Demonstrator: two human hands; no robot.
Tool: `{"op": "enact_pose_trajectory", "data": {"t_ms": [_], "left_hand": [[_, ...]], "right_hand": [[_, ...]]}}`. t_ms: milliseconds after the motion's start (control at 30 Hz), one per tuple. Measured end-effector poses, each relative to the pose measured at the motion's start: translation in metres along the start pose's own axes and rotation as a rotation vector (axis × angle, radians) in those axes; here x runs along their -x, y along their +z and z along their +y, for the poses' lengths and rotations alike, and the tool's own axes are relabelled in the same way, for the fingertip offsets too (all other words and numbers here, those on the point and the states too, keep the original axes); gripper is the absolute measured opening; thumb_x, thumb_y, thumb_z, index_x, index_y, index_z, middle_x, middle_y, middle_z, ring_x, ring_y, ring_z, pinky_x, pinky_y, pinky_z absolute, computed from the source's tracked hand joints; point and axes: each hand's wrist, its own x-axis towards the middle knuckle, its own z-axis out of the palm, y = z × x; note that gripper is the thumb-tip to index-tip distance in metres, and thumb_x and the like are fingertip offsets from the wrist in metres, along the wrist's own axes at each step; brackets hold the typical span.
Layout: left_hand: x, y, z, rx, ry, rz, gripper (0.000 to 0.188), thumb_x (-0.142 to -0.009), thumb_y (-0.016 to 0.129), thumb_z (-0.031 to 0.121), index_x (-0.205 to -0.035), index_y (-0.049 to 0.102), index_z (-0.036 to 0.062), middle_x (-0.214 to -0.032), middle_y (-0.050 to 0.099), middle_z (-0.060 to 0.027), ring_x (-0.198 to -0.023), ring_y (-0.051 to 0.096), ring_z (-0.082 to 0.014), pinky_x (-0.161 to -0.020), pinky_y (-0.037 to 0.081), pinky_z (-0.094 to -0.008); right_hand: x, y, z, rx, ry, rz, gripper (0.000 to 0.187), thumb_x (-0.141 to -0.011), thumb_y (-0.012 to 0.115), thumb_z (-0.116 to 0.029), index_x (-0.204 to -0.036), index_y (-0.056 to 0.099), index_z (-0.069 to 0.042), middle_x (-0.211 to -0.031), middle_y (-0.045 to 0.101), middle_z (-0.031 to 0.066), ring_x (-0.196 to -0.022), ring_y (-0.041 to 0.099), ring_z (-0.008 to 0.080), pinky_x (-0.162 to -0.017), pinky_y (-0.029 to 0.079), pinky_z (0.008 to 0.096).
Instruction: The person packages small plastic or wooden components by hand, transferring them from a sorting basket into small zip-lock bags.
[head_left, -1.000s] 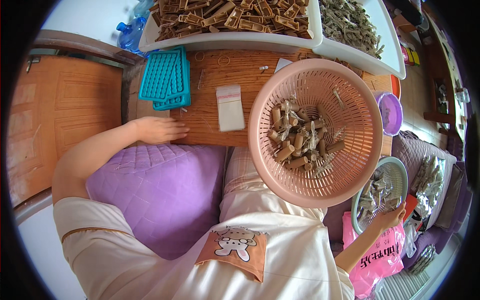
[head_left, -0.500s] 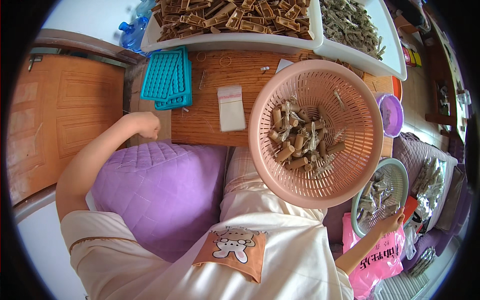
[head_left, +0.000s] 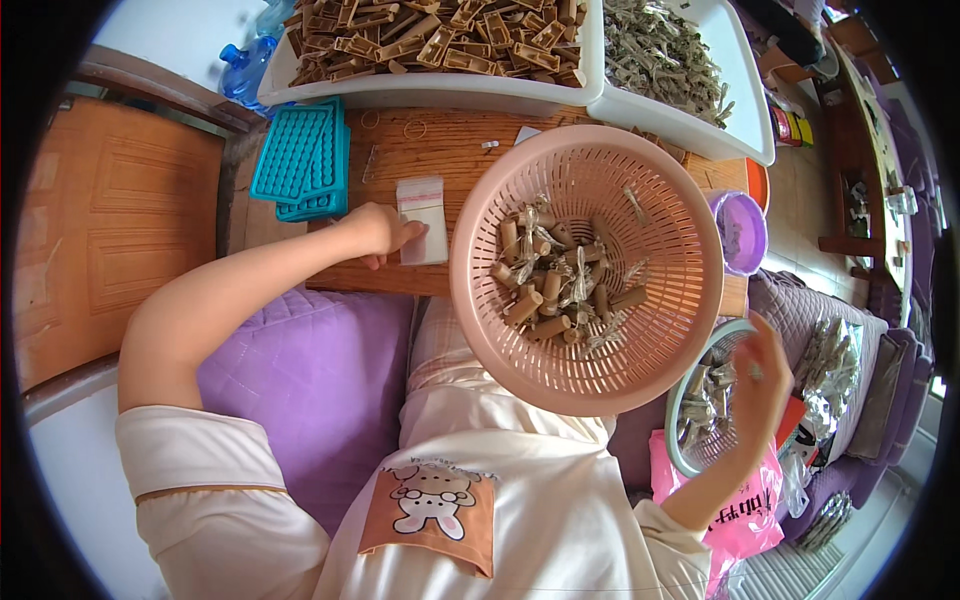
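My left hand [head_left: 378, 233] reaches to a small stack of clear plastic bags [head_left: 424, 228] on the wooden table. A stretched finger rests at the stack's left edge, while the other fingers hang lower, apart from it. My right hand [head_left: 762, 362] is raised over the pale green basket [head_left: 676, 415] at the right and smeared by motion, so its fingers do not show clearly. Small wrapped packets [head_left: 708, 395] lie in that basket. Between my hands, a large pink-brown colander [head_left: 660, 340] holds brown tube-shaped pieces [head_left: 545, 285] and crumpled clear wrappers.
White bins at the back hold brown trough-shaped pieces [head_left: 440, 40] and wrapped packets [head_left: 665, 60]. Teal moulded trays [head_left: 300, 160] sit on the table's left. A purple tub [head_left: 740, 232] stands right of the colander, and a pink bag [head_left: 730, 530] lies below the green basket.
My left hand has moved right from the table's left edge to the bag stack, its fist loosening. My right hand has risen from the green basket's near rim. The view has shifted slightly.
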Motion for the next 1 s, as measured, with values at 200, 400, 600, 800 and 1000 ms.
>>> {"op": "enact_pose_trajectory", "data": {"t_ms": [200, 400, 600, 800, 1000], "left_hand": [[-0.019, 0.019, -0.013, 0.182, -0.034, 0.040, 0.052, -0.083, 0.052, 0.042, -0.076, 0.061, -0.0081, -0.066, 0.063, -0.0124, -0.049, 0.061, -0.0156, -0.048, 0.052, -0.0263], [-0.012, 0.014, -0.013, -0.009, 0.095, 0.021, 0.032, -0.066, 0.071, 0.030, -0.072, 0.065, -0.0009, -0.072, 0.065, -0.0141, -0.057, 0.063, -0.0183, -0.054, 0.052, -0.0274], [0.048, -0.049, 0.013, -0.737, 0.152, 0.131, 0.021, -0.059, 0.066, 0.010, -0.080, 0.068, 0.0059, -0.081, 0.064, -0.0136, -0.077, 0.062, -0.0287, -0.068, 0.050, -0.0360], [0.123, -0.068, 0.076, 0.662, 1.139, -0.042, 0.009, -0.075, 0.065, 0.013, -0.074, 0.062, 0.0048, -0.090, 0.057, -0.0059, -0.083, 0.056, -0.0143, -0.071, 0.045, -0.0280], [0.154, 0.015, 0.120, 0.558, 1.275, 0.138, 0.009, -0.075, 0.065, 0.010, -0.082, 0.065, 0.0045, -0.114, 0.051, -0.0105, -0.097, 0.053, -0.0209, -0.083, 0.044, -0.0311]], "right_hand": [[-0.029, 0.104, -0.081, 0.076, -0.876, -0.405, 0.030, -0.065, 0.066, -0.013, -0.093, 0.059, -0.007, -0.078, 0.052, 0.0070, -0.081, 0.053, 0.0226, -0.073, 0.044, 0.0342], [-0.034, 0.153, -0.067, 0.319, -1.110, -0.459, 0.019, -0.066, 0.063, -0.012, -0.080, 0.051, -0.008, -0.078, 0.052, 0.0053, -0.084, 0.053, 0.0209, -0.077, 0.041, 0.0335], [-0.068, 0.105, -0.054, -0.756, -0.240, -0.516, 0.021, -0.084, 0.054, -0.015, -0.099, 0.048, -0.001, -0.081, 0.056, 0.0084, -0.071, 0.059, 0.0186, -0.062, 0.049, 0.0326], [-0.069, 0.068, -0.048, -1.433, 0.173, -0.380, 0.027, -0.093, 0.039, -0.028, -0.103, 0.045, -0.004, -0.074, 0.049, 0.0028, -0.064, 0.054, 0.0105, -0.052, 0.049, 0.0225], [-0.050, 0.064, -0.075, -1.861, 0.345, -0.302, 0.031, -0.094, 0.036, -0.032, -0.105, 0.043, -0.005, -0.069, 0.040, 0.0010, -0.050, 0.035, 0.0071, -0.040, 0.035, 0.0189]]}}
